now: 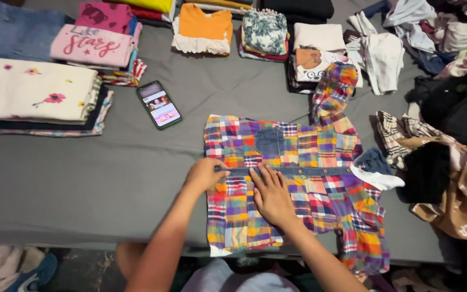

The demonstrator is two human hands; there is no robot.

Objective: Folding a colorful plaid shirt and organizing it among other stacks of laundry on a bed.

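Observation:
A bright patchwork plaid shirt [309, 157] lies spread face down on a grey table [82, 178], one sleeve stretched toward the far side. It has a blue denim pocket patch and a denim strip down its middle. My left hand [204, 174] grips the shirt's left edge with curled fingers. Flat on the fabric just right of it rests my right hand [271, 194], fingers spread and pressing down.
A phone [159, 104] with a lit screen lies left of the shirt. Stacks of folded clothes [39, 94] line the left and far side of the table. A loose heap of unfolded garments [444, 162] fills the right side.

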